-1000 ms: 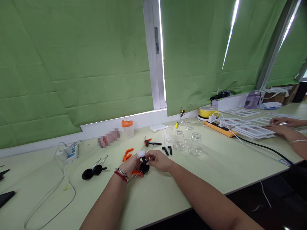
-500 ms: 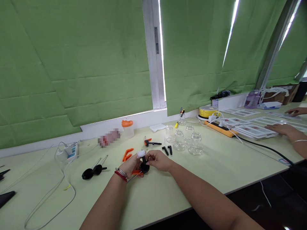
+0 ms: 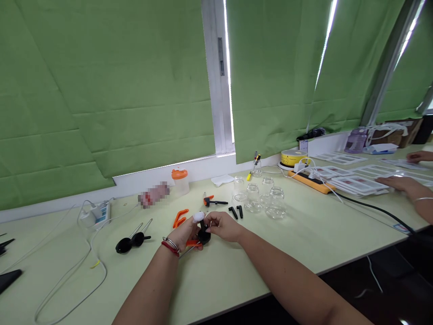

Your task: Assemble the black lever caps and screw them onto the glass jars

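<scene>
Both hands meet low over the tabletop (image 3: 304,234), just in front of centre. Left hand (image 3: 184,234) closed around an orange-and-black clamp (image 3: 203,235); white-taped fingertip (image 3: 198,217) pressed on top of the black part. Right hand (image 3: 225,225) pinching the same black part from the other side, fingers curled tight. Neither grip slack; nothing else held. Clamp hovers at or just above the surface, contact not resolvable.

Judgement on handling: small part, two-sided pinch. Best kept close to the tabletop, left hand as anchor, right hand doing the fine work, force in line with the black piece to avoid slipping off.

Containers: four clear glass jars (image 3: 253,198) grouped beyond the hands, upright, mouths open, apparently holding nothing. Plastic cup (image 3: 180,180) with orange lid near the wall; contents not discernible. Yellow tin (image 3: 293,158) further right, closed.

Nearby: loose orange clip (image 3: 180,218), two black pegs (image 3: 236,211), second clamp (image 3: 213,201), two black-headed rods (image 3: 133,240). Another person's hands (image 3: 399,182) at far right on printed sheets, well apart.
</scene>
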The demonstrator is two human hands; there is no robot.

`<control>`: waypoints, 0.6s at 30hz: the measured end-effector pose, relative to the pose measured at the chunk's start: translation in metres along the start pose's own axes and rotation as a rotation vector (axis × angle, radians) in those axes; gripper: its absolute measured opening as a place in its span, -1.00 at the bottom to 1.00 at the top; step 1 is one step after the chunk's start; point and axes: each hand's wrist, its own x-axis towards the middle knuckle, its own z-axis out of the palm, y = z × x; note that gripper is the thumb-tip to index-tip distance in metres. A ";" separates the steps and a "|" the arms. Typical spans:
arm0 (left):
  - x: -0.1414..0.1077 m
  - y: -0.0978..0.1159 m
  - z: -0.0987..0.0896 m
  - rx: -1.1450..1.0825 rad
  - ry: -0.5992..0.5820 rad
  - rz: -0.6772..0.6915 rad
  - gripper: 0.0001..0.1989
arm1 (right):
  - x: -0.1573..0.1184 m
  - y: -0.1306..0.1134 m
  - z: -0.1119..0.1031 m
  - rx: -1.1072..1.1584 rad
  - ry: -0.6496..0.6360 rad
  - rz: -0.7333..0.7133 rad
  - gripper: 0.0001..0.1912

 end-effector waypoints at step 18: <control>-0.005 0.001 0.003 0.037 0.061 0.012 -0.48 | -0.001 -0.004 0.000 -0.021 0.025 -0.001 -0.86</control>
